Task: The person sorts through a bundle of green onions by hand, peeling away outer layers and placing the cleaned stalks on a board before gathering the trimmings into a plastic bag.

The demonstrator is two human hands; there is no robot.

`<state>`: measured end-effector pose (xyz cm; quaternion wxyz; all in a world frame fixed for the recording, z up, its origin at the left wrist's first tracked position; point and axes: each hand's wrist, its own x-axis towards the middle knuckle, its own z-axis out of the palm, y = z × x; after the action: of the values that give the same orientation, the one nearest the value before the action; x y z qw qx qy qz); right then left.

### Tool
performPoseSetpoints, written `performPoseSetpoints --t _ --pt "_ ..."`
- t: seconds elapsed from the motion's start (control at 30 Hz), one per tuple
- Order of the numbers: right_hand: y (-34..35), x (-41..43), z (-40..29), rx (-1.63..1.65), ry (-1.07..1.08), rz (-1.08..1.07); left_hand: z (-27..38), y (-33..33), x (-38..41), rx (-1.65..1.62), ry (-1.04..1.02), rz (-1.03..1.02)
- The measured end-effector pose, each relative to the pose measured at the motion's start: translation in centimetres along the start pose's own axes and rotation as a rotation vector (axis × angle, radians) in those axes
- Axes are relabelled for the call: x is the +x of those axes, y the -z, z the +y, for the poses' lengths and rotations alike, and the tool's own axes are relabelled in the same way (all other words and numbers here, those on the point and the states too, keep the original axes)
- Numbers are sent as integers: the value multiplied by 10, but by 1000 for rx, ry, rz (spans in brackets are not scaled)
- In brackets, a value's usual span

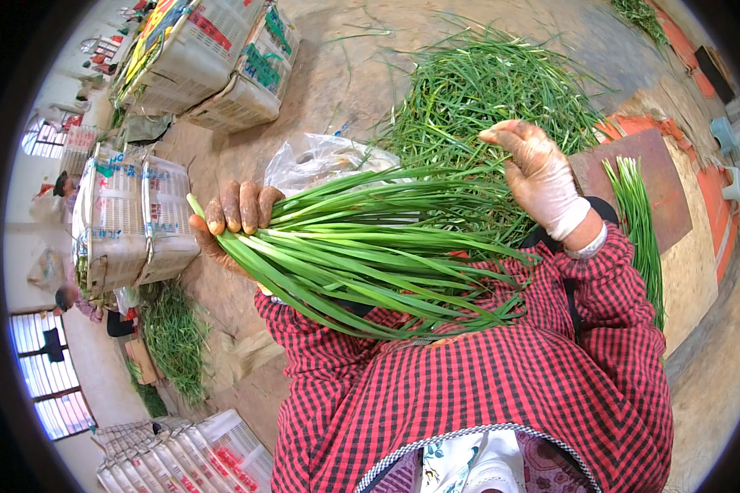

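My left hand (pixel 240 209), in a soiled thin glove, is closed around the pale stem ends of a bunch of Chinese chives (pixel 370 246). The long green leaves fan out to the right, across the front of my red-and-black checked smock (pixel 481 382). My right hand (pixel 539 166), in a stained thin white glove, is raised beyond the leaf tips. Its fingers are bent, the thumb stands apart, and I see nothing in its grasp. A large heap of loose chive leaves (pixel 487 92) lies on the floor behind it.
A neat bundle of chives (pixel 638 228) lies on a brown board (pixel 660 179) at the right. Beyond my left hand is a clear plastic bag (pixel 327 157). White plastic crates (pixel 139 215) stand at the left, with more crates (pixel 191 456) below. Other people (pixel 68 296) are at the far left.
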<state>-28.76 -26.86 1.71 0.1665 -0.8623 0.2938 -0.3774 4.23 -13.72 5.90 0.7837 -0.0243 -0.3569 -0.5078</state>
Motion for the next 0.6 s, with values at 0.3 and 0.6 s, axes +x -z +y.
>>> performPoseSetpoints --t 0.3,0.6 --pt "-43 30 -91 207 187 -141 -17 -10 8 6 80 -94" --pt "-50 25 -82 527 5 -237 -14 -11 4 -1 74 -149"
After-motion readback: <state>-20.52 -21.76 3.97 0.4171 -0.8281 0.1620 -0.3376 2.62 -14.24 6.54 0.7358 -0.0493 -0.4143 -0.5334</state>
